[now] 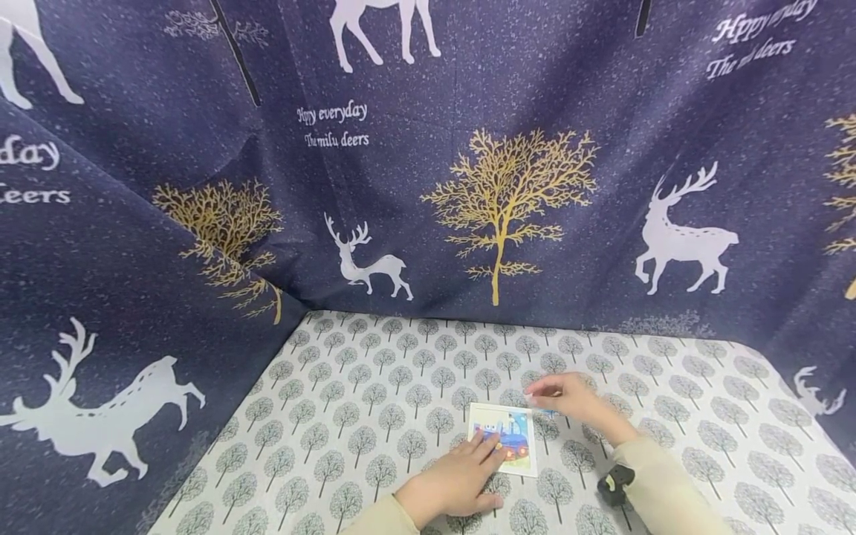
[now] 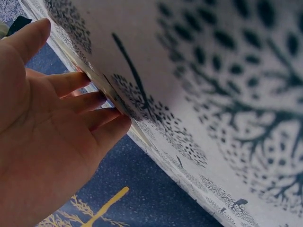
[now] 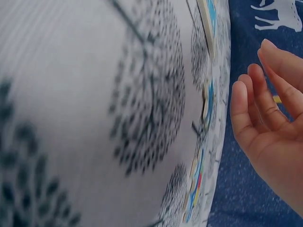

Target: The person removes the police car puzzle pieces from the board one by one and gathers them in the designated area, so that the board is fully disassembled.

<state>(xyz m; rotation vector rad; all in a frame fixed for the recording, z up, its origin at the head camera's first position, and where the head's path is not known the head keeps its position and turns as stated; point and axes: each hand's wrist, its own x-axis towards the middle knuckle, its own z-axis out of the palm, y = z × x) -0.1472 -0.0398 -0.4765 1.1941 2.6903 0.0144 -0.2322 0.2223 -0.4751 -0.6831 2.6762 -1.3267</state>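
Note:
A small square picture puzzle point(image 1: 518, 448) with a white border lies on the cloth, showing a blue vehicle. My left hand point(image 1: 463, 475) rests its outstretched fingers on the lower left of the picture. From the side, the left wrist view shows those fingertips against the thin edge of the board point(image 2: 143, 135). Just past the puzzle's upper right corner hovers my right hand point(image 1: 567, 397), fingers loosely bent, with nothing visible between them in the right wrist view. Beneath it lie flat coloured pieces, a blue one point(image 3: 210, 101) and a multicoloured one point(image 3: 194, 189).
White cloth point(image 1: 348, 416) printed with grey trees covers the table. Dark blue curtains point(image 1: 414, 171) with deer and gold trees hang behind it and along the left side. A black device point(image 1: 615, 483) is strapped on the right wrist.

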